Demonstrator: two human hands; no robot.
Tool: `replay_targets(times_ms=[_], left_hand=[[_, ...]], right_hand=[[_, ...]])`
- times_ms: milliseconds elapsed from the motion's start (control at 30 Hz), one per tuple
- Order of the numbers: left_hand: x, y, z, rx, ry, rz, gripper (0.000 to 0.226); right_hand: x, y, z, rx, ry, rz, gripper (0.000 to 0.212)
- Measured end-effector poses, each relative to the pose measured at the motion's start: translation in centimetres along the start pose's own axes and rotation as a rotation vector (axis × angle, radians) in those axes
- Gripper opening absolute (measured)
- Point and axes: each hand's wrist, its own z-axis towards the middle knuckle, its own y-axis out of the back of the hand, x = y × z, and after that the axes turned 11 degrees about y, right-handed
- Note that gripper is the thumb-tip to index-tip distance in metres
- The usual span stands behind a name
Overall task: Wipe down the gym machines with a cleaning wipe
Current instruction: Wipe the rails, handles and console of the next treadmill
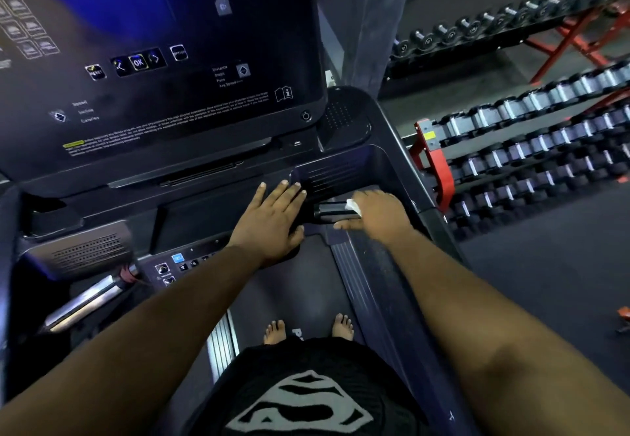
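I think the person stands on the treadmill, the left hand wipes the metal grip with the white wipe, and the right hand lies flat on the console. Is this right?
Not quite: the hands are swapped. In the head view, the right hand holds the white wipe against the metal grip, and the left hand lies flat, fingers straight, on the console. The person does stand on the treadmill.

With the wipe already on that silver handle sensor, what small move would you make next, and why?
Probably slide the right hand leftward along the silver sensor, since the wipe covers only its right end; the left hand lies flat beside it, steadying.
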Motion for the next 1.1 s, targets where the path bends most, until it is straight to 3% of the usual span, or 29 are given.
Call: replay_targets(times_ms=[33,100,267,400,500,567,700,833,967,1100], left_hand=[[0.0,0.0,0.0,0.005,0.002,0.001,0.080],[0.1,0.1,0.1,0.014,0.002,0.004,0.081],[0.1,0.1,0.1,0.025,0.010,-0.002,0.084],[0.2,0.2,0.0,0.026,0.007,-0.016,0.083],[0.2,0.0,0.1,0.025,0.004,-0.012,0.082],[0.3,-0.1,0.1,0.016,0.003,-0.015,0.081],[0.5,-0.1,0.1,0.024,-0.022,-0.043,0.082],[0.6,0.3,0.2,0.035,-0.043,-0.049,0.084],[0.7,0.2,0.3,0.030,-0.061,-0.060,0.084],[0.9,0.0,0.4,0.039,-0.086,-0.059,0.084]], right_hand=[[-0.2,1.1,0.7,0.101,0.020,0.024,0.104],[0.3,1.7,1.0,0.107,0.038,0.021,0.100],[6.3,-3.5,-1.5,-0.233,0.076,-0.088,0.107],[4.2,-5.1,-3.0,-0.357,0.066,-0.141,0.096],[3.5,-3.9,-1.9,-0.360,-0.061,-0.098,0.077],[5.5,-3.3,-0.4,-0.354,-0.040,-0.072,0.074],[8.7,-4.3,0.1,-0.369,0.040,-0.118,0.077],[5.4,-6.1,-3.2,-0.397,-0.013,-0.151,0.091],[3.3,-4.7,-3.4,-0.358,-0.271,-0.093,0.073],[7.0,-2.9,-0.1,-0.327,-0.181,-0.045,0.055]])
